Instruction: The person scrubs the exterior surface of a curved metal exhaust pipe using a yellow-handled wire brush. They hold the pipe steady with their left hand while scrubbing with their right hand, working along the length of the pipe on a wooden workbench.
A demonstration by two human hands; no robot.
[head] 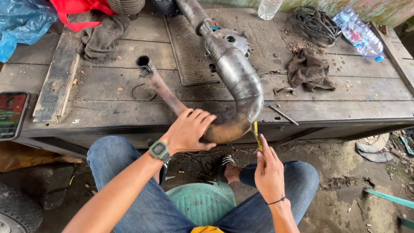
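A long rusty exhaust pipe [235, 73] lies across the wooden workbench [108, 103], its bend hanging over the front edge toward me. My left hand [188, 130], with a green wristwatch, grips the pipe at the brown bend. My right hand [268, 169] holds a thin yellow-handled tool [257, 134] upright, its tip touching the underside of the bend. The pipe's narrow open end [142, 61] points to the back left.
Two dirty rags [101, 36] [308, 69], a coil of black cable [317, 23], plastic bottles [359, 33], a metal ring [143, 92] and a rod [283, 115] lie on the bench. A phone [12, 114] sits at the left edge. A green stool [202, 202] is under me.
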